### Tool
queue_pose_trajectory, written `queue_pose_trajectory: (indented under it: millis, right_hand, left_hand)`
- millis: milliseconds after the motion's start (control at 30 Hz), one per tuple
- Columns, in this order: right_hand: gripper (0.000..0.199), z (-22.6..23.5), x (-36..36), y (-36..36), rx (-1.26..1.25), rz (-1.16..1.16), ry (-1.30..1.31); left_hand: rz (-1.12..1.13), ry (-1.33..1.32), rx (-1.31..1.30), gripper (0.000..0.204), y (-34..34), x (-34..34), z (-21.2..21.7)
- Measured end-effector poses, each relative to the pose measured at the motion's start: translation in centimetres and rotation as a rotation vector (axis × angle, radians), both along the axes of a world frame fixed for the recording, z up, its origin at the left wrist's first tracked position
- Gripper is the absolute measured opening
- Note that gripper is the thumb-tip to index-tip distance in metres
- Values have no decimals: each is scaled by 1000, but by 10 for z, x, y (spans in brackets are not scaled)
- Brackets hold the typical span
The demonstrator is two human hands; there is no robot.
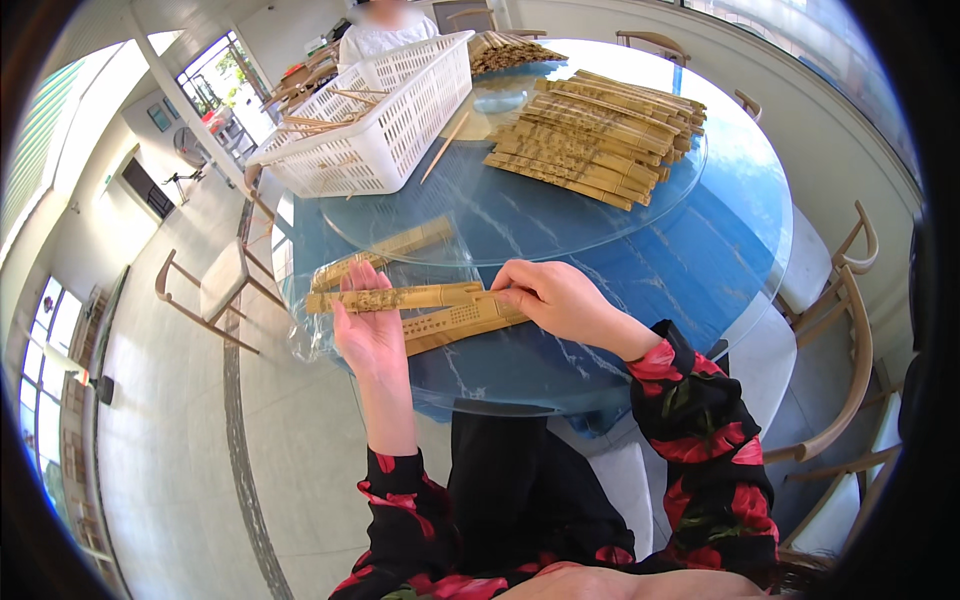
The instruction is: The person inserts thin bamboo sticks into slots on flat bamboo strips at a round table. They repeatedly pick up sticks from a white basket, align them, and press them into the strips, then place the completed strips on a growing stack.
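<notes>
A long, narrow gold paper sleeve (425,296) with dark printing lies across the fingers of my left hand (370,345), which is turned palm up and supports its left part. My right hand (555,297) pinches the sleeve's right end between thumb and fingers; whether a stick is inside cannot be made out. Just below it, another gold sleeve (465,322) with printed writing rests on the glass tabletop. Beyond my left hand, more gold sleeves (415,238) lie with a crumpled clear plastic bag (312,335).
A white slatted basket (410,130) with thin wooden sticks (320,125) stands at the far left. One loose stick (445,147) lies beside it. Stacked gold sleeves (600,135) sit on the glass turntable (560,228). Across the table sits a person (385,38). Wooden chairs (225,285) surround the table.
</notes>
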State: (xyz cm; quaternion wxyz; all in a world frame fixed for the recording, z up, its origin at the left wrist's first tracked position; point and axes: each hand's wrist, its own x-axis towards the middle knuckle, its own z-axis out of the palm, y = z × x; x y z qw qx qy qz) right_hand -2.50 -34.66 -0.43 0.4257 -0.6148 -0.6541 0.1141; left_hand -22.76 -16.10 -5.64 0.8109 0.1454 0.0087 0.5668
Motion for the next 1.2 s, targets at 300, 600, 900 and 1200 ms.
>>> queue_pose_trajectory:
  millis: [300,600,900,1200]
  right_hand:
    - [26,-3,0,4,-106,-11,89]
    - [37,4,12,1,-213,429,750]
    - [41,-4,6,7,-257,428,604]
    - [29,-11,-1,9,-288,387,638]
  left_hand:
    - [-89,-133,86,29,16,11,-17]
    - [-142,-186,-15,27,0,25,11]
    - [-338,-319,109,21,0,27,-9]
    - [-316,-205,199,19,-24,31,2]
